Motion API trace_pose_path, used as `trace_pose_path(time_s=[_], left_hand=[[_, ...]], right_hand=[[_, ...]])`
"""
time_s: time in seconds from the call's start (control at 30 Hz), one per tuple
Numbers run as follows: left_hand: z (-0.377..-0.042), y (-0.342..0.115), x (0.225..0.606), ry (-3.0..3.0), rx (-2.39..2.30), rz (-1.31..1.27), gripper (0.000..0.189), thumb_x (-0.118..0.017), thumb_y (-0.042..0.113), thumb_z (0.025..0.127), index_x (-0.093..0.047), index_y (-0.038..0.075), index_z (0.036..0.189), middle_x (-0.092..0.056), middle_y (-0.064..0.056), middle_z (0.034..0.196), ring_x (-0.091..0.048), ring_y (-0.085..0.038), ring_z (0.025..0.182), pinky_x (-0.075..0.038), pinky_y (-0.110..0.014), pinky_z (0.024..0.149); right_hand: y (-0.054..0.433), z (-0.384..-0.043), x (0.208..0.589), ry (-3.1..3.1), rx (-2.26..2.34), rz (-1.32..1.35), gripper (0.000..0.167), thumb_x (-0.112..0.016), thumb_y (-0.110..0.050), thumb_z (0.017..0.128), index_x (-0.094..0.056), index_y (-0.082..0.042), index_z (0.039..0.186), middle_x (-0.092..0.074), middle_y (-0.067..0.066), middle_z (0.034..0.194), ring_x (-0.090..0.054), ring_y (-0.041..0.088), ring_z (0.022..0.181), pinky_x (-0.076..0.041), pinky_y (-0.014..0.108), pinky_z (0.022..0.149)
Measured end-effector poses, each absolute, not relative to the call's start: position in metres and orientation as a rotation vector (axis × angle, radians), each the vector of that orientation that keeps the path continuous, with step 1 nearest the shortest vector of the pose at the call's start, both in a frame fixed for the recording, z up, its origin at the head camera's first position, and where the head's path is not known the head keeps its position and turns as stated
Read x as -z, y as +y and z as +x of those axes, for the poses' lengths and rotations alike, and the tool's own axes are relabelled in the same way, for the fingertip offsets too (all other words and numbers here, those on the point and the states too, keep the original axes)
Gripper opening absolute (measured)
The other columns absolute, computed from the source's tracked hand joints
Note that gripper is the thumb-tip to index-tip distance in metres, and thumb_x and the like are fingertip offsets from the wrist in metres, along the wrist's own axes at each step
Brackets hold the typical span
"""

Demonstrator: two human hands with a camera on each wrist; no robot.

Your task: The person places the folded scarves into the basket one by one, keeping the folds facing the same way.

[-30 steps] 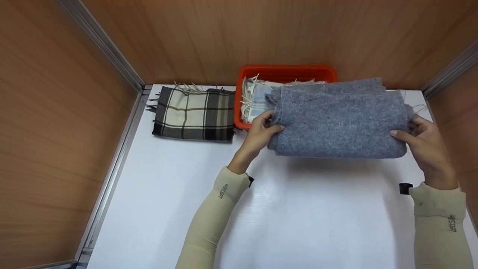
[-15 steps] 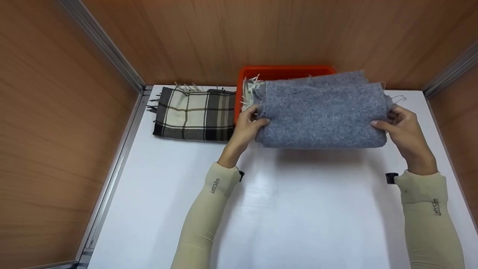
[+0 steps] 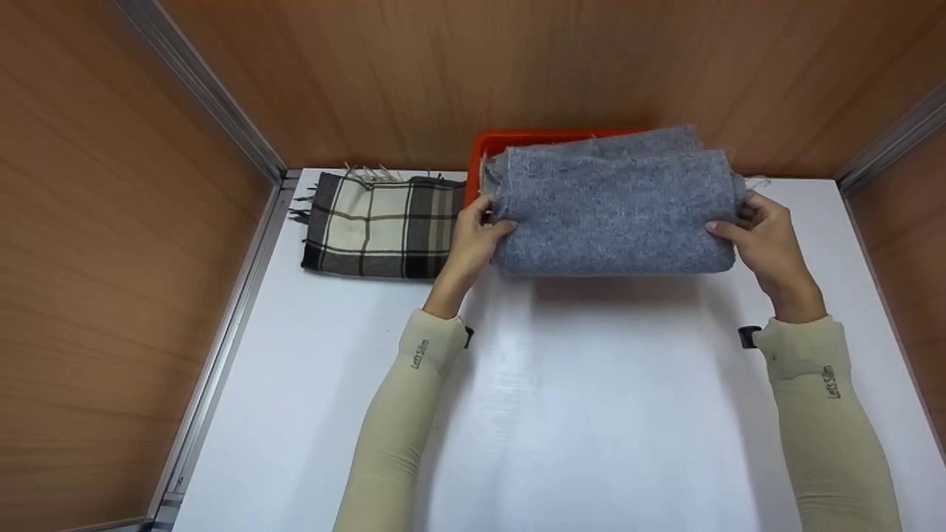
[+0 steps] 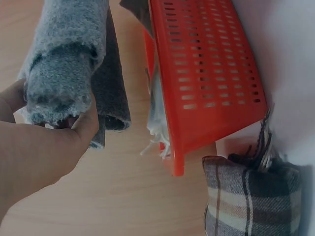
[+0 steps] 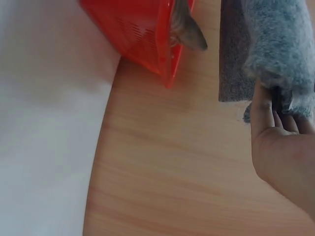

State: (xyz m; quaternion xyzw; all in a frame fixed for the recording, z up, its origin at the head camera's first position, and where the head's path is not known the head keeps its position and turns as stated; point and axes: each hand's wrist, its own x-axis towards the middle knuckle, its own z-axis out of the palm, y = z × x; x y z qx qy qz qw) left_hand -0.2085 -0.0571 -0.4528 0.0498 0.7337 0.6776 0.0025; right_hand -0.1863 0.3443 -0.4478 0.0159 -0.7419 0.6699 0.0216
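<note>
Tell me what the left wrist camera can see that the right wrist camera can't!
Only the left wrist view shows the left hand, gripping one end of the folded gray cloth, and the plaid cloth.

Only the right wrist view shows the right hand, holding the cloth's other end.

Both show part of the gray cloth, the red basket, the wooden wall and the white table.

mottled blue-grey cloth; red basket; black, cream, brown plaid fabric.
</note>
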Motion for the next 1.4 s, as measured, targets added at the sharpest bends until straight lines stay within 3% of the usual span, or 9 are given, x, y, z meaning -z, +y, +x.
trace_pose_path(time_s=[0.17, 0.57, 0.83, 1.03, 1.2, 1.4], left_hand=[[-0.218, -0.058, 0.458, 2.391, -2.111, 0.113, 0.029, -0.065, -0.007, 0.092, -0.067, -0.005, 0.120, -0.064, -0.015, 0.115, -0.054, -0.019, 0.100, -0.045, -0.029, 0.085], [-0.241, -0.059, 0.471, 2.561, -2.179, 0.071, 0.031, -0.062, -0.013, 0.091, -0.065, -0.011, 0.122, -0.066, -0.021, 0.112, -0.055, -0.018, 0.097, -0.045, -0.030, 0.088], [-0.255, -0.058, 0.484, 2.629, -2.173, -0.006, 0.028, -0.063, -0.012, 0.093, -0.065, -0.009, 0.121, -0.067, -0.018, 0.110, -0.058, -0.021, 0.098, -0.048, -0.032, 0.090], [-0.259, -0.059, 0.490, 2.634, -2.120, -0.050, 0.029, -0.064, -0.013, 0.096, -0.065, -0.009, 0.125, -0.067, -0.024, 0.119, -0.060, -0.026, 0.109, -0.048, -0.033, 0.096], [-0.263, -0.060, 0.494, 2.641, -2.044, -0.056, 0.033, -0.062, -0.010, 0.099, -0.063, -0.008, 0.132, -0.065, -0.025, 0.130, -0.060, -0.032, 0.122, -0.047, -0.038, 0.106], [-0.262, -0.058, 0.493, 2.714, -1.933, -0.055, 0.044, -0.063, -0.005, 0.101, -0.053, -0.008, 0.144, -0.059, -0.026, 0.142, -0.054, -0.036, 0.136, -0.041, -0.040, 0.116]], right_hand=[[0.335, -0.196, 0.451, -2.305, -2.023, 0.015, 0.052, -0.070, 0.008, 0.095, -0.055, 0.005, 0.145, -0.067, -0.001, 0.125, -0.061, 0.014, 0.121, -0.050, 0.017, 0.093], [0.308, -0.220, 0.465, -2.324, -1.874, -0.106, 0.044, -0.069, 0.006, 0.095, -0.061, 0.003, 0.138, -0.066, 0.005, 0.128, -0.061, 0.017, 0.124, -0.051, 0.034, 0.103], [0.292, -0.234, 0.485, -2.257, -1.874, -0.188, 0.037, -0.066, 0.009, 0.095, -0.063, 0.004, 0.132, -0.065, 0.004, 0.121, -0.063, 0.015, 0.119, -0.051, 0.031, 0.100], [0.283, -0.239, 0.494, -2.290, -1.810, -0.221, 0.037, -0.066, 0.008, 0.096, -0.060, 0.008, 0.132, -0.065, 0.013, 0.127, -0.061, 0.017, 0.122, -0.047, 0.030, 0.103], [0.278, -0.240, 0.496, -2.409, -1.638, -0.214, 0.035, -0.068, 0.003, 0.098, -0.060, 0.010, 0.132, -0.065, 0.021, 0.132, -0.060, 0.020, 0.118, -0.045, 0.027, 0.097], [0.277, -0.241, 0.498, -2.544, -1.393, -0.190, 0.047, -0.068, -0.003, 0.100, -0.052, 0.010, 0.143, -0.059, 0.028, 0.141, -0.056, 0.032, 0.119, -0.044, 0.042, 0.099]])
